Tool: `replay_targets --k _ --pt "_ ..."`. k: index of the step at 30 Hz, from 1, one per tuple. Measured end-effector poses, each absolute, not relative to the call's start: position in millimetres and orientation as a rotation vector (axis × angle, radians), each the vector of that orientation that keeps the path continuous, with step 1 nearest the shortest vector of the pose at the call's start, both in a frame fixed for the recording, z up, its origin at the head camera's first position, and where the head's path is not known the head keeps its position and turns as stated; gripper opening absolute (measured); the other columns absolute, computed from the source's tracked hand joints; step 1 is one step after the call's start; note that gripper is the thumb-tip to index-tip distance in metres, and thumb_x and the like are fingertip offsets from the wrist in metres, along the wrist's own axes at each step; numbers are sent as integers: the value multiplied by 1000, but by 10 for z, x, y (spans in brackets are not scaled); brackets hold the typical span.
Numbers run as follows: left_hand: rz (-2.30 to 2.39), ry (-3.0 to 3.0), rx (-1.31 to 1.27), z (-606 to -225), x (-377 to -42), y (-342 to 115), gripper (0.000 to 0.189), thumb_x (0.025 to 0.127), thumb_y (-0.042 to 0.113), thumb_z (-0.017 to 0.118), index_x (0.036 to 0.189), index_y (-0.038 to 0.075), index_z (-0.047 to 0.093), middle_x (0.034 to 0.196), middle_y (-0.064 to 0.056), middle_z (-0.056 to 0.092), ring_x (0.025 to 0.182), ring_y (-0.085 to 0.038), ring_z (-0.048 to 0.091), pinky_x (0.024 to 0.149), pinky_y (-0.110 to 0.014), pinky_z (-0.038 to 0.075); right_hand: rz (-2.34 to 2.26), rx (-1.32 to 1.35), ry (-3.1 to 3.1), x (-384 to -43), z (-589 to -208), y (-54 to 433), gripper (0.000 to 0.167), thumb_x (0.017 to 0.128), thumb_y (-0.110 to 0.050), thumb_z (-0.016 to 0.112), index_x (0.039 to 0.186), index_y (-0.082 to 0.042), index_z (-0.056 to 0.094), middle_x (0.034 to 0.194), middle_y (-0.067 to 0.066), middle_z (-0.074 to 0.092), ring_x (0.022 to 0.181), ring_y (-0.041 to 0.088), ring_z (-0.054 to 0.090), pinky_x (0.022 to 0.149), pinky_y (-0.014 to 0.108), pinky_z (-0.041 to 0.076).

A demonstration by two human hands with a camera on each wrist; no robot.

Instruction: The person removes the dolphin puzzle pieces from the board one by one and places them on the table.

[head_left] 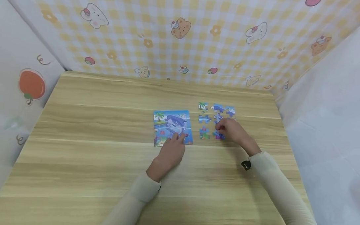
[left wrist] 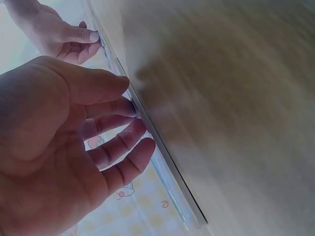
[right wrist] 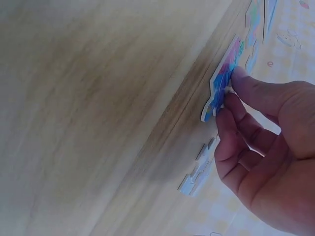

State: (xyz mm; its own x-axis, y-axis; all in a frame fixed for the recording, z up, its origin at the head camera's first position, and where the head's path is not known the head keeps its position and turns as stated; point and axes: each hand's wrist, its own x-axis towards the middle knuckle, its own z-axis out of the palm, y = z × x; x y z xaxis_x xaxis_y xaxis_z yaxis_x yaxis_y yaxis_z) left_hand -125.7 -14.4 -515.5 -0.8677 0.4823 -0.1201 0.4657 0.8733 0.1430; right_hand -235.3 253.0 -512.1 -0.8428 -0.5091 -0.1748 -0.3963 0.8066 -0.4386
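Observation:
A square picture board [head_left: 173,120] with a dolphin and palm scene lies flat on the table. My left hand [head_left: 172,151] rests on its near edge, fingertips touching it; the left wrist view shows the loosely bent fingers [left wrist: 125,169] against the thin board. To its right, several jigsaw pieces [head_left: 205,119] are laid out in loose rows. At the near row my right hand [head_left: 233,130] pinches a blue and purple jigsaw piece [right wrist: 224,81] between thumb and fingers. That piece looks slightly tilted. The right hand partly hides the pieces beneath it.
The wooden table [head_left: 92,162] runs back to a yellow checked curtain [head_left: 158,55] with cartoon animals. White sheeting [head_left: 326,107] hangs at the right, and a white panel [head_left: 7,119] with a strawberry print stands at the left.

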Motion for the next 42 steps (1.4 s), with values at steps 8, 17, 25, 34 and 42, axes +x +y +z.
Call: replay_targets --k 8,17,25,34,42 --pt "248 2902 724 -5134 -1224 -175 29 101 4 46 96 -5 73 135 -12 52 111 -30 51 81 -40 55 -672 -691 2716 -2335 -5049 2418 8 92 -13 70 96 -8 74 90 4 72 81 18 65 75 37 55" --pt "270 2896 730 -5178 -1237 -185 30 101 5 46 118 -7 67 144 -14 48 118 -31 50 87 -40 54 -745 -865 2647 -2300 -5066 2041 10 92 -11 70 101 -7 74 94 4 70 85 17 66 77 36 56" --pt "321 2889 703 -5204 -1270 -225 39 97 4 54 134 -6 56 143 -20 46 122 -33 50 94 -39 53 -716 -1018 2572 -2224 -5104 1709 30 91 -15 72 118 -3 68 116 9 65 98 22 63 88 40 53" --pt "371 2929 705 -5219 -1299 -251 40 90 -1 64 130 -3 61 131 -20 55 114 -32 53 93 -39 52 -559 -1091 2553 -2154 -5148 1510 46 90 -24 74 129 -4 63 118 10 62 93 19 57 79 35 49" --pt "329 2987 548 -5182 -1281 -413 45 84 2 71 128 4 64 128 -19 59 116 -37 54 91 -47 52 -527 -1073 2563 -2148 -5134 1435 53 88 -22 77 133 -2 60 119 12 65 101 23 60 88 40 50"
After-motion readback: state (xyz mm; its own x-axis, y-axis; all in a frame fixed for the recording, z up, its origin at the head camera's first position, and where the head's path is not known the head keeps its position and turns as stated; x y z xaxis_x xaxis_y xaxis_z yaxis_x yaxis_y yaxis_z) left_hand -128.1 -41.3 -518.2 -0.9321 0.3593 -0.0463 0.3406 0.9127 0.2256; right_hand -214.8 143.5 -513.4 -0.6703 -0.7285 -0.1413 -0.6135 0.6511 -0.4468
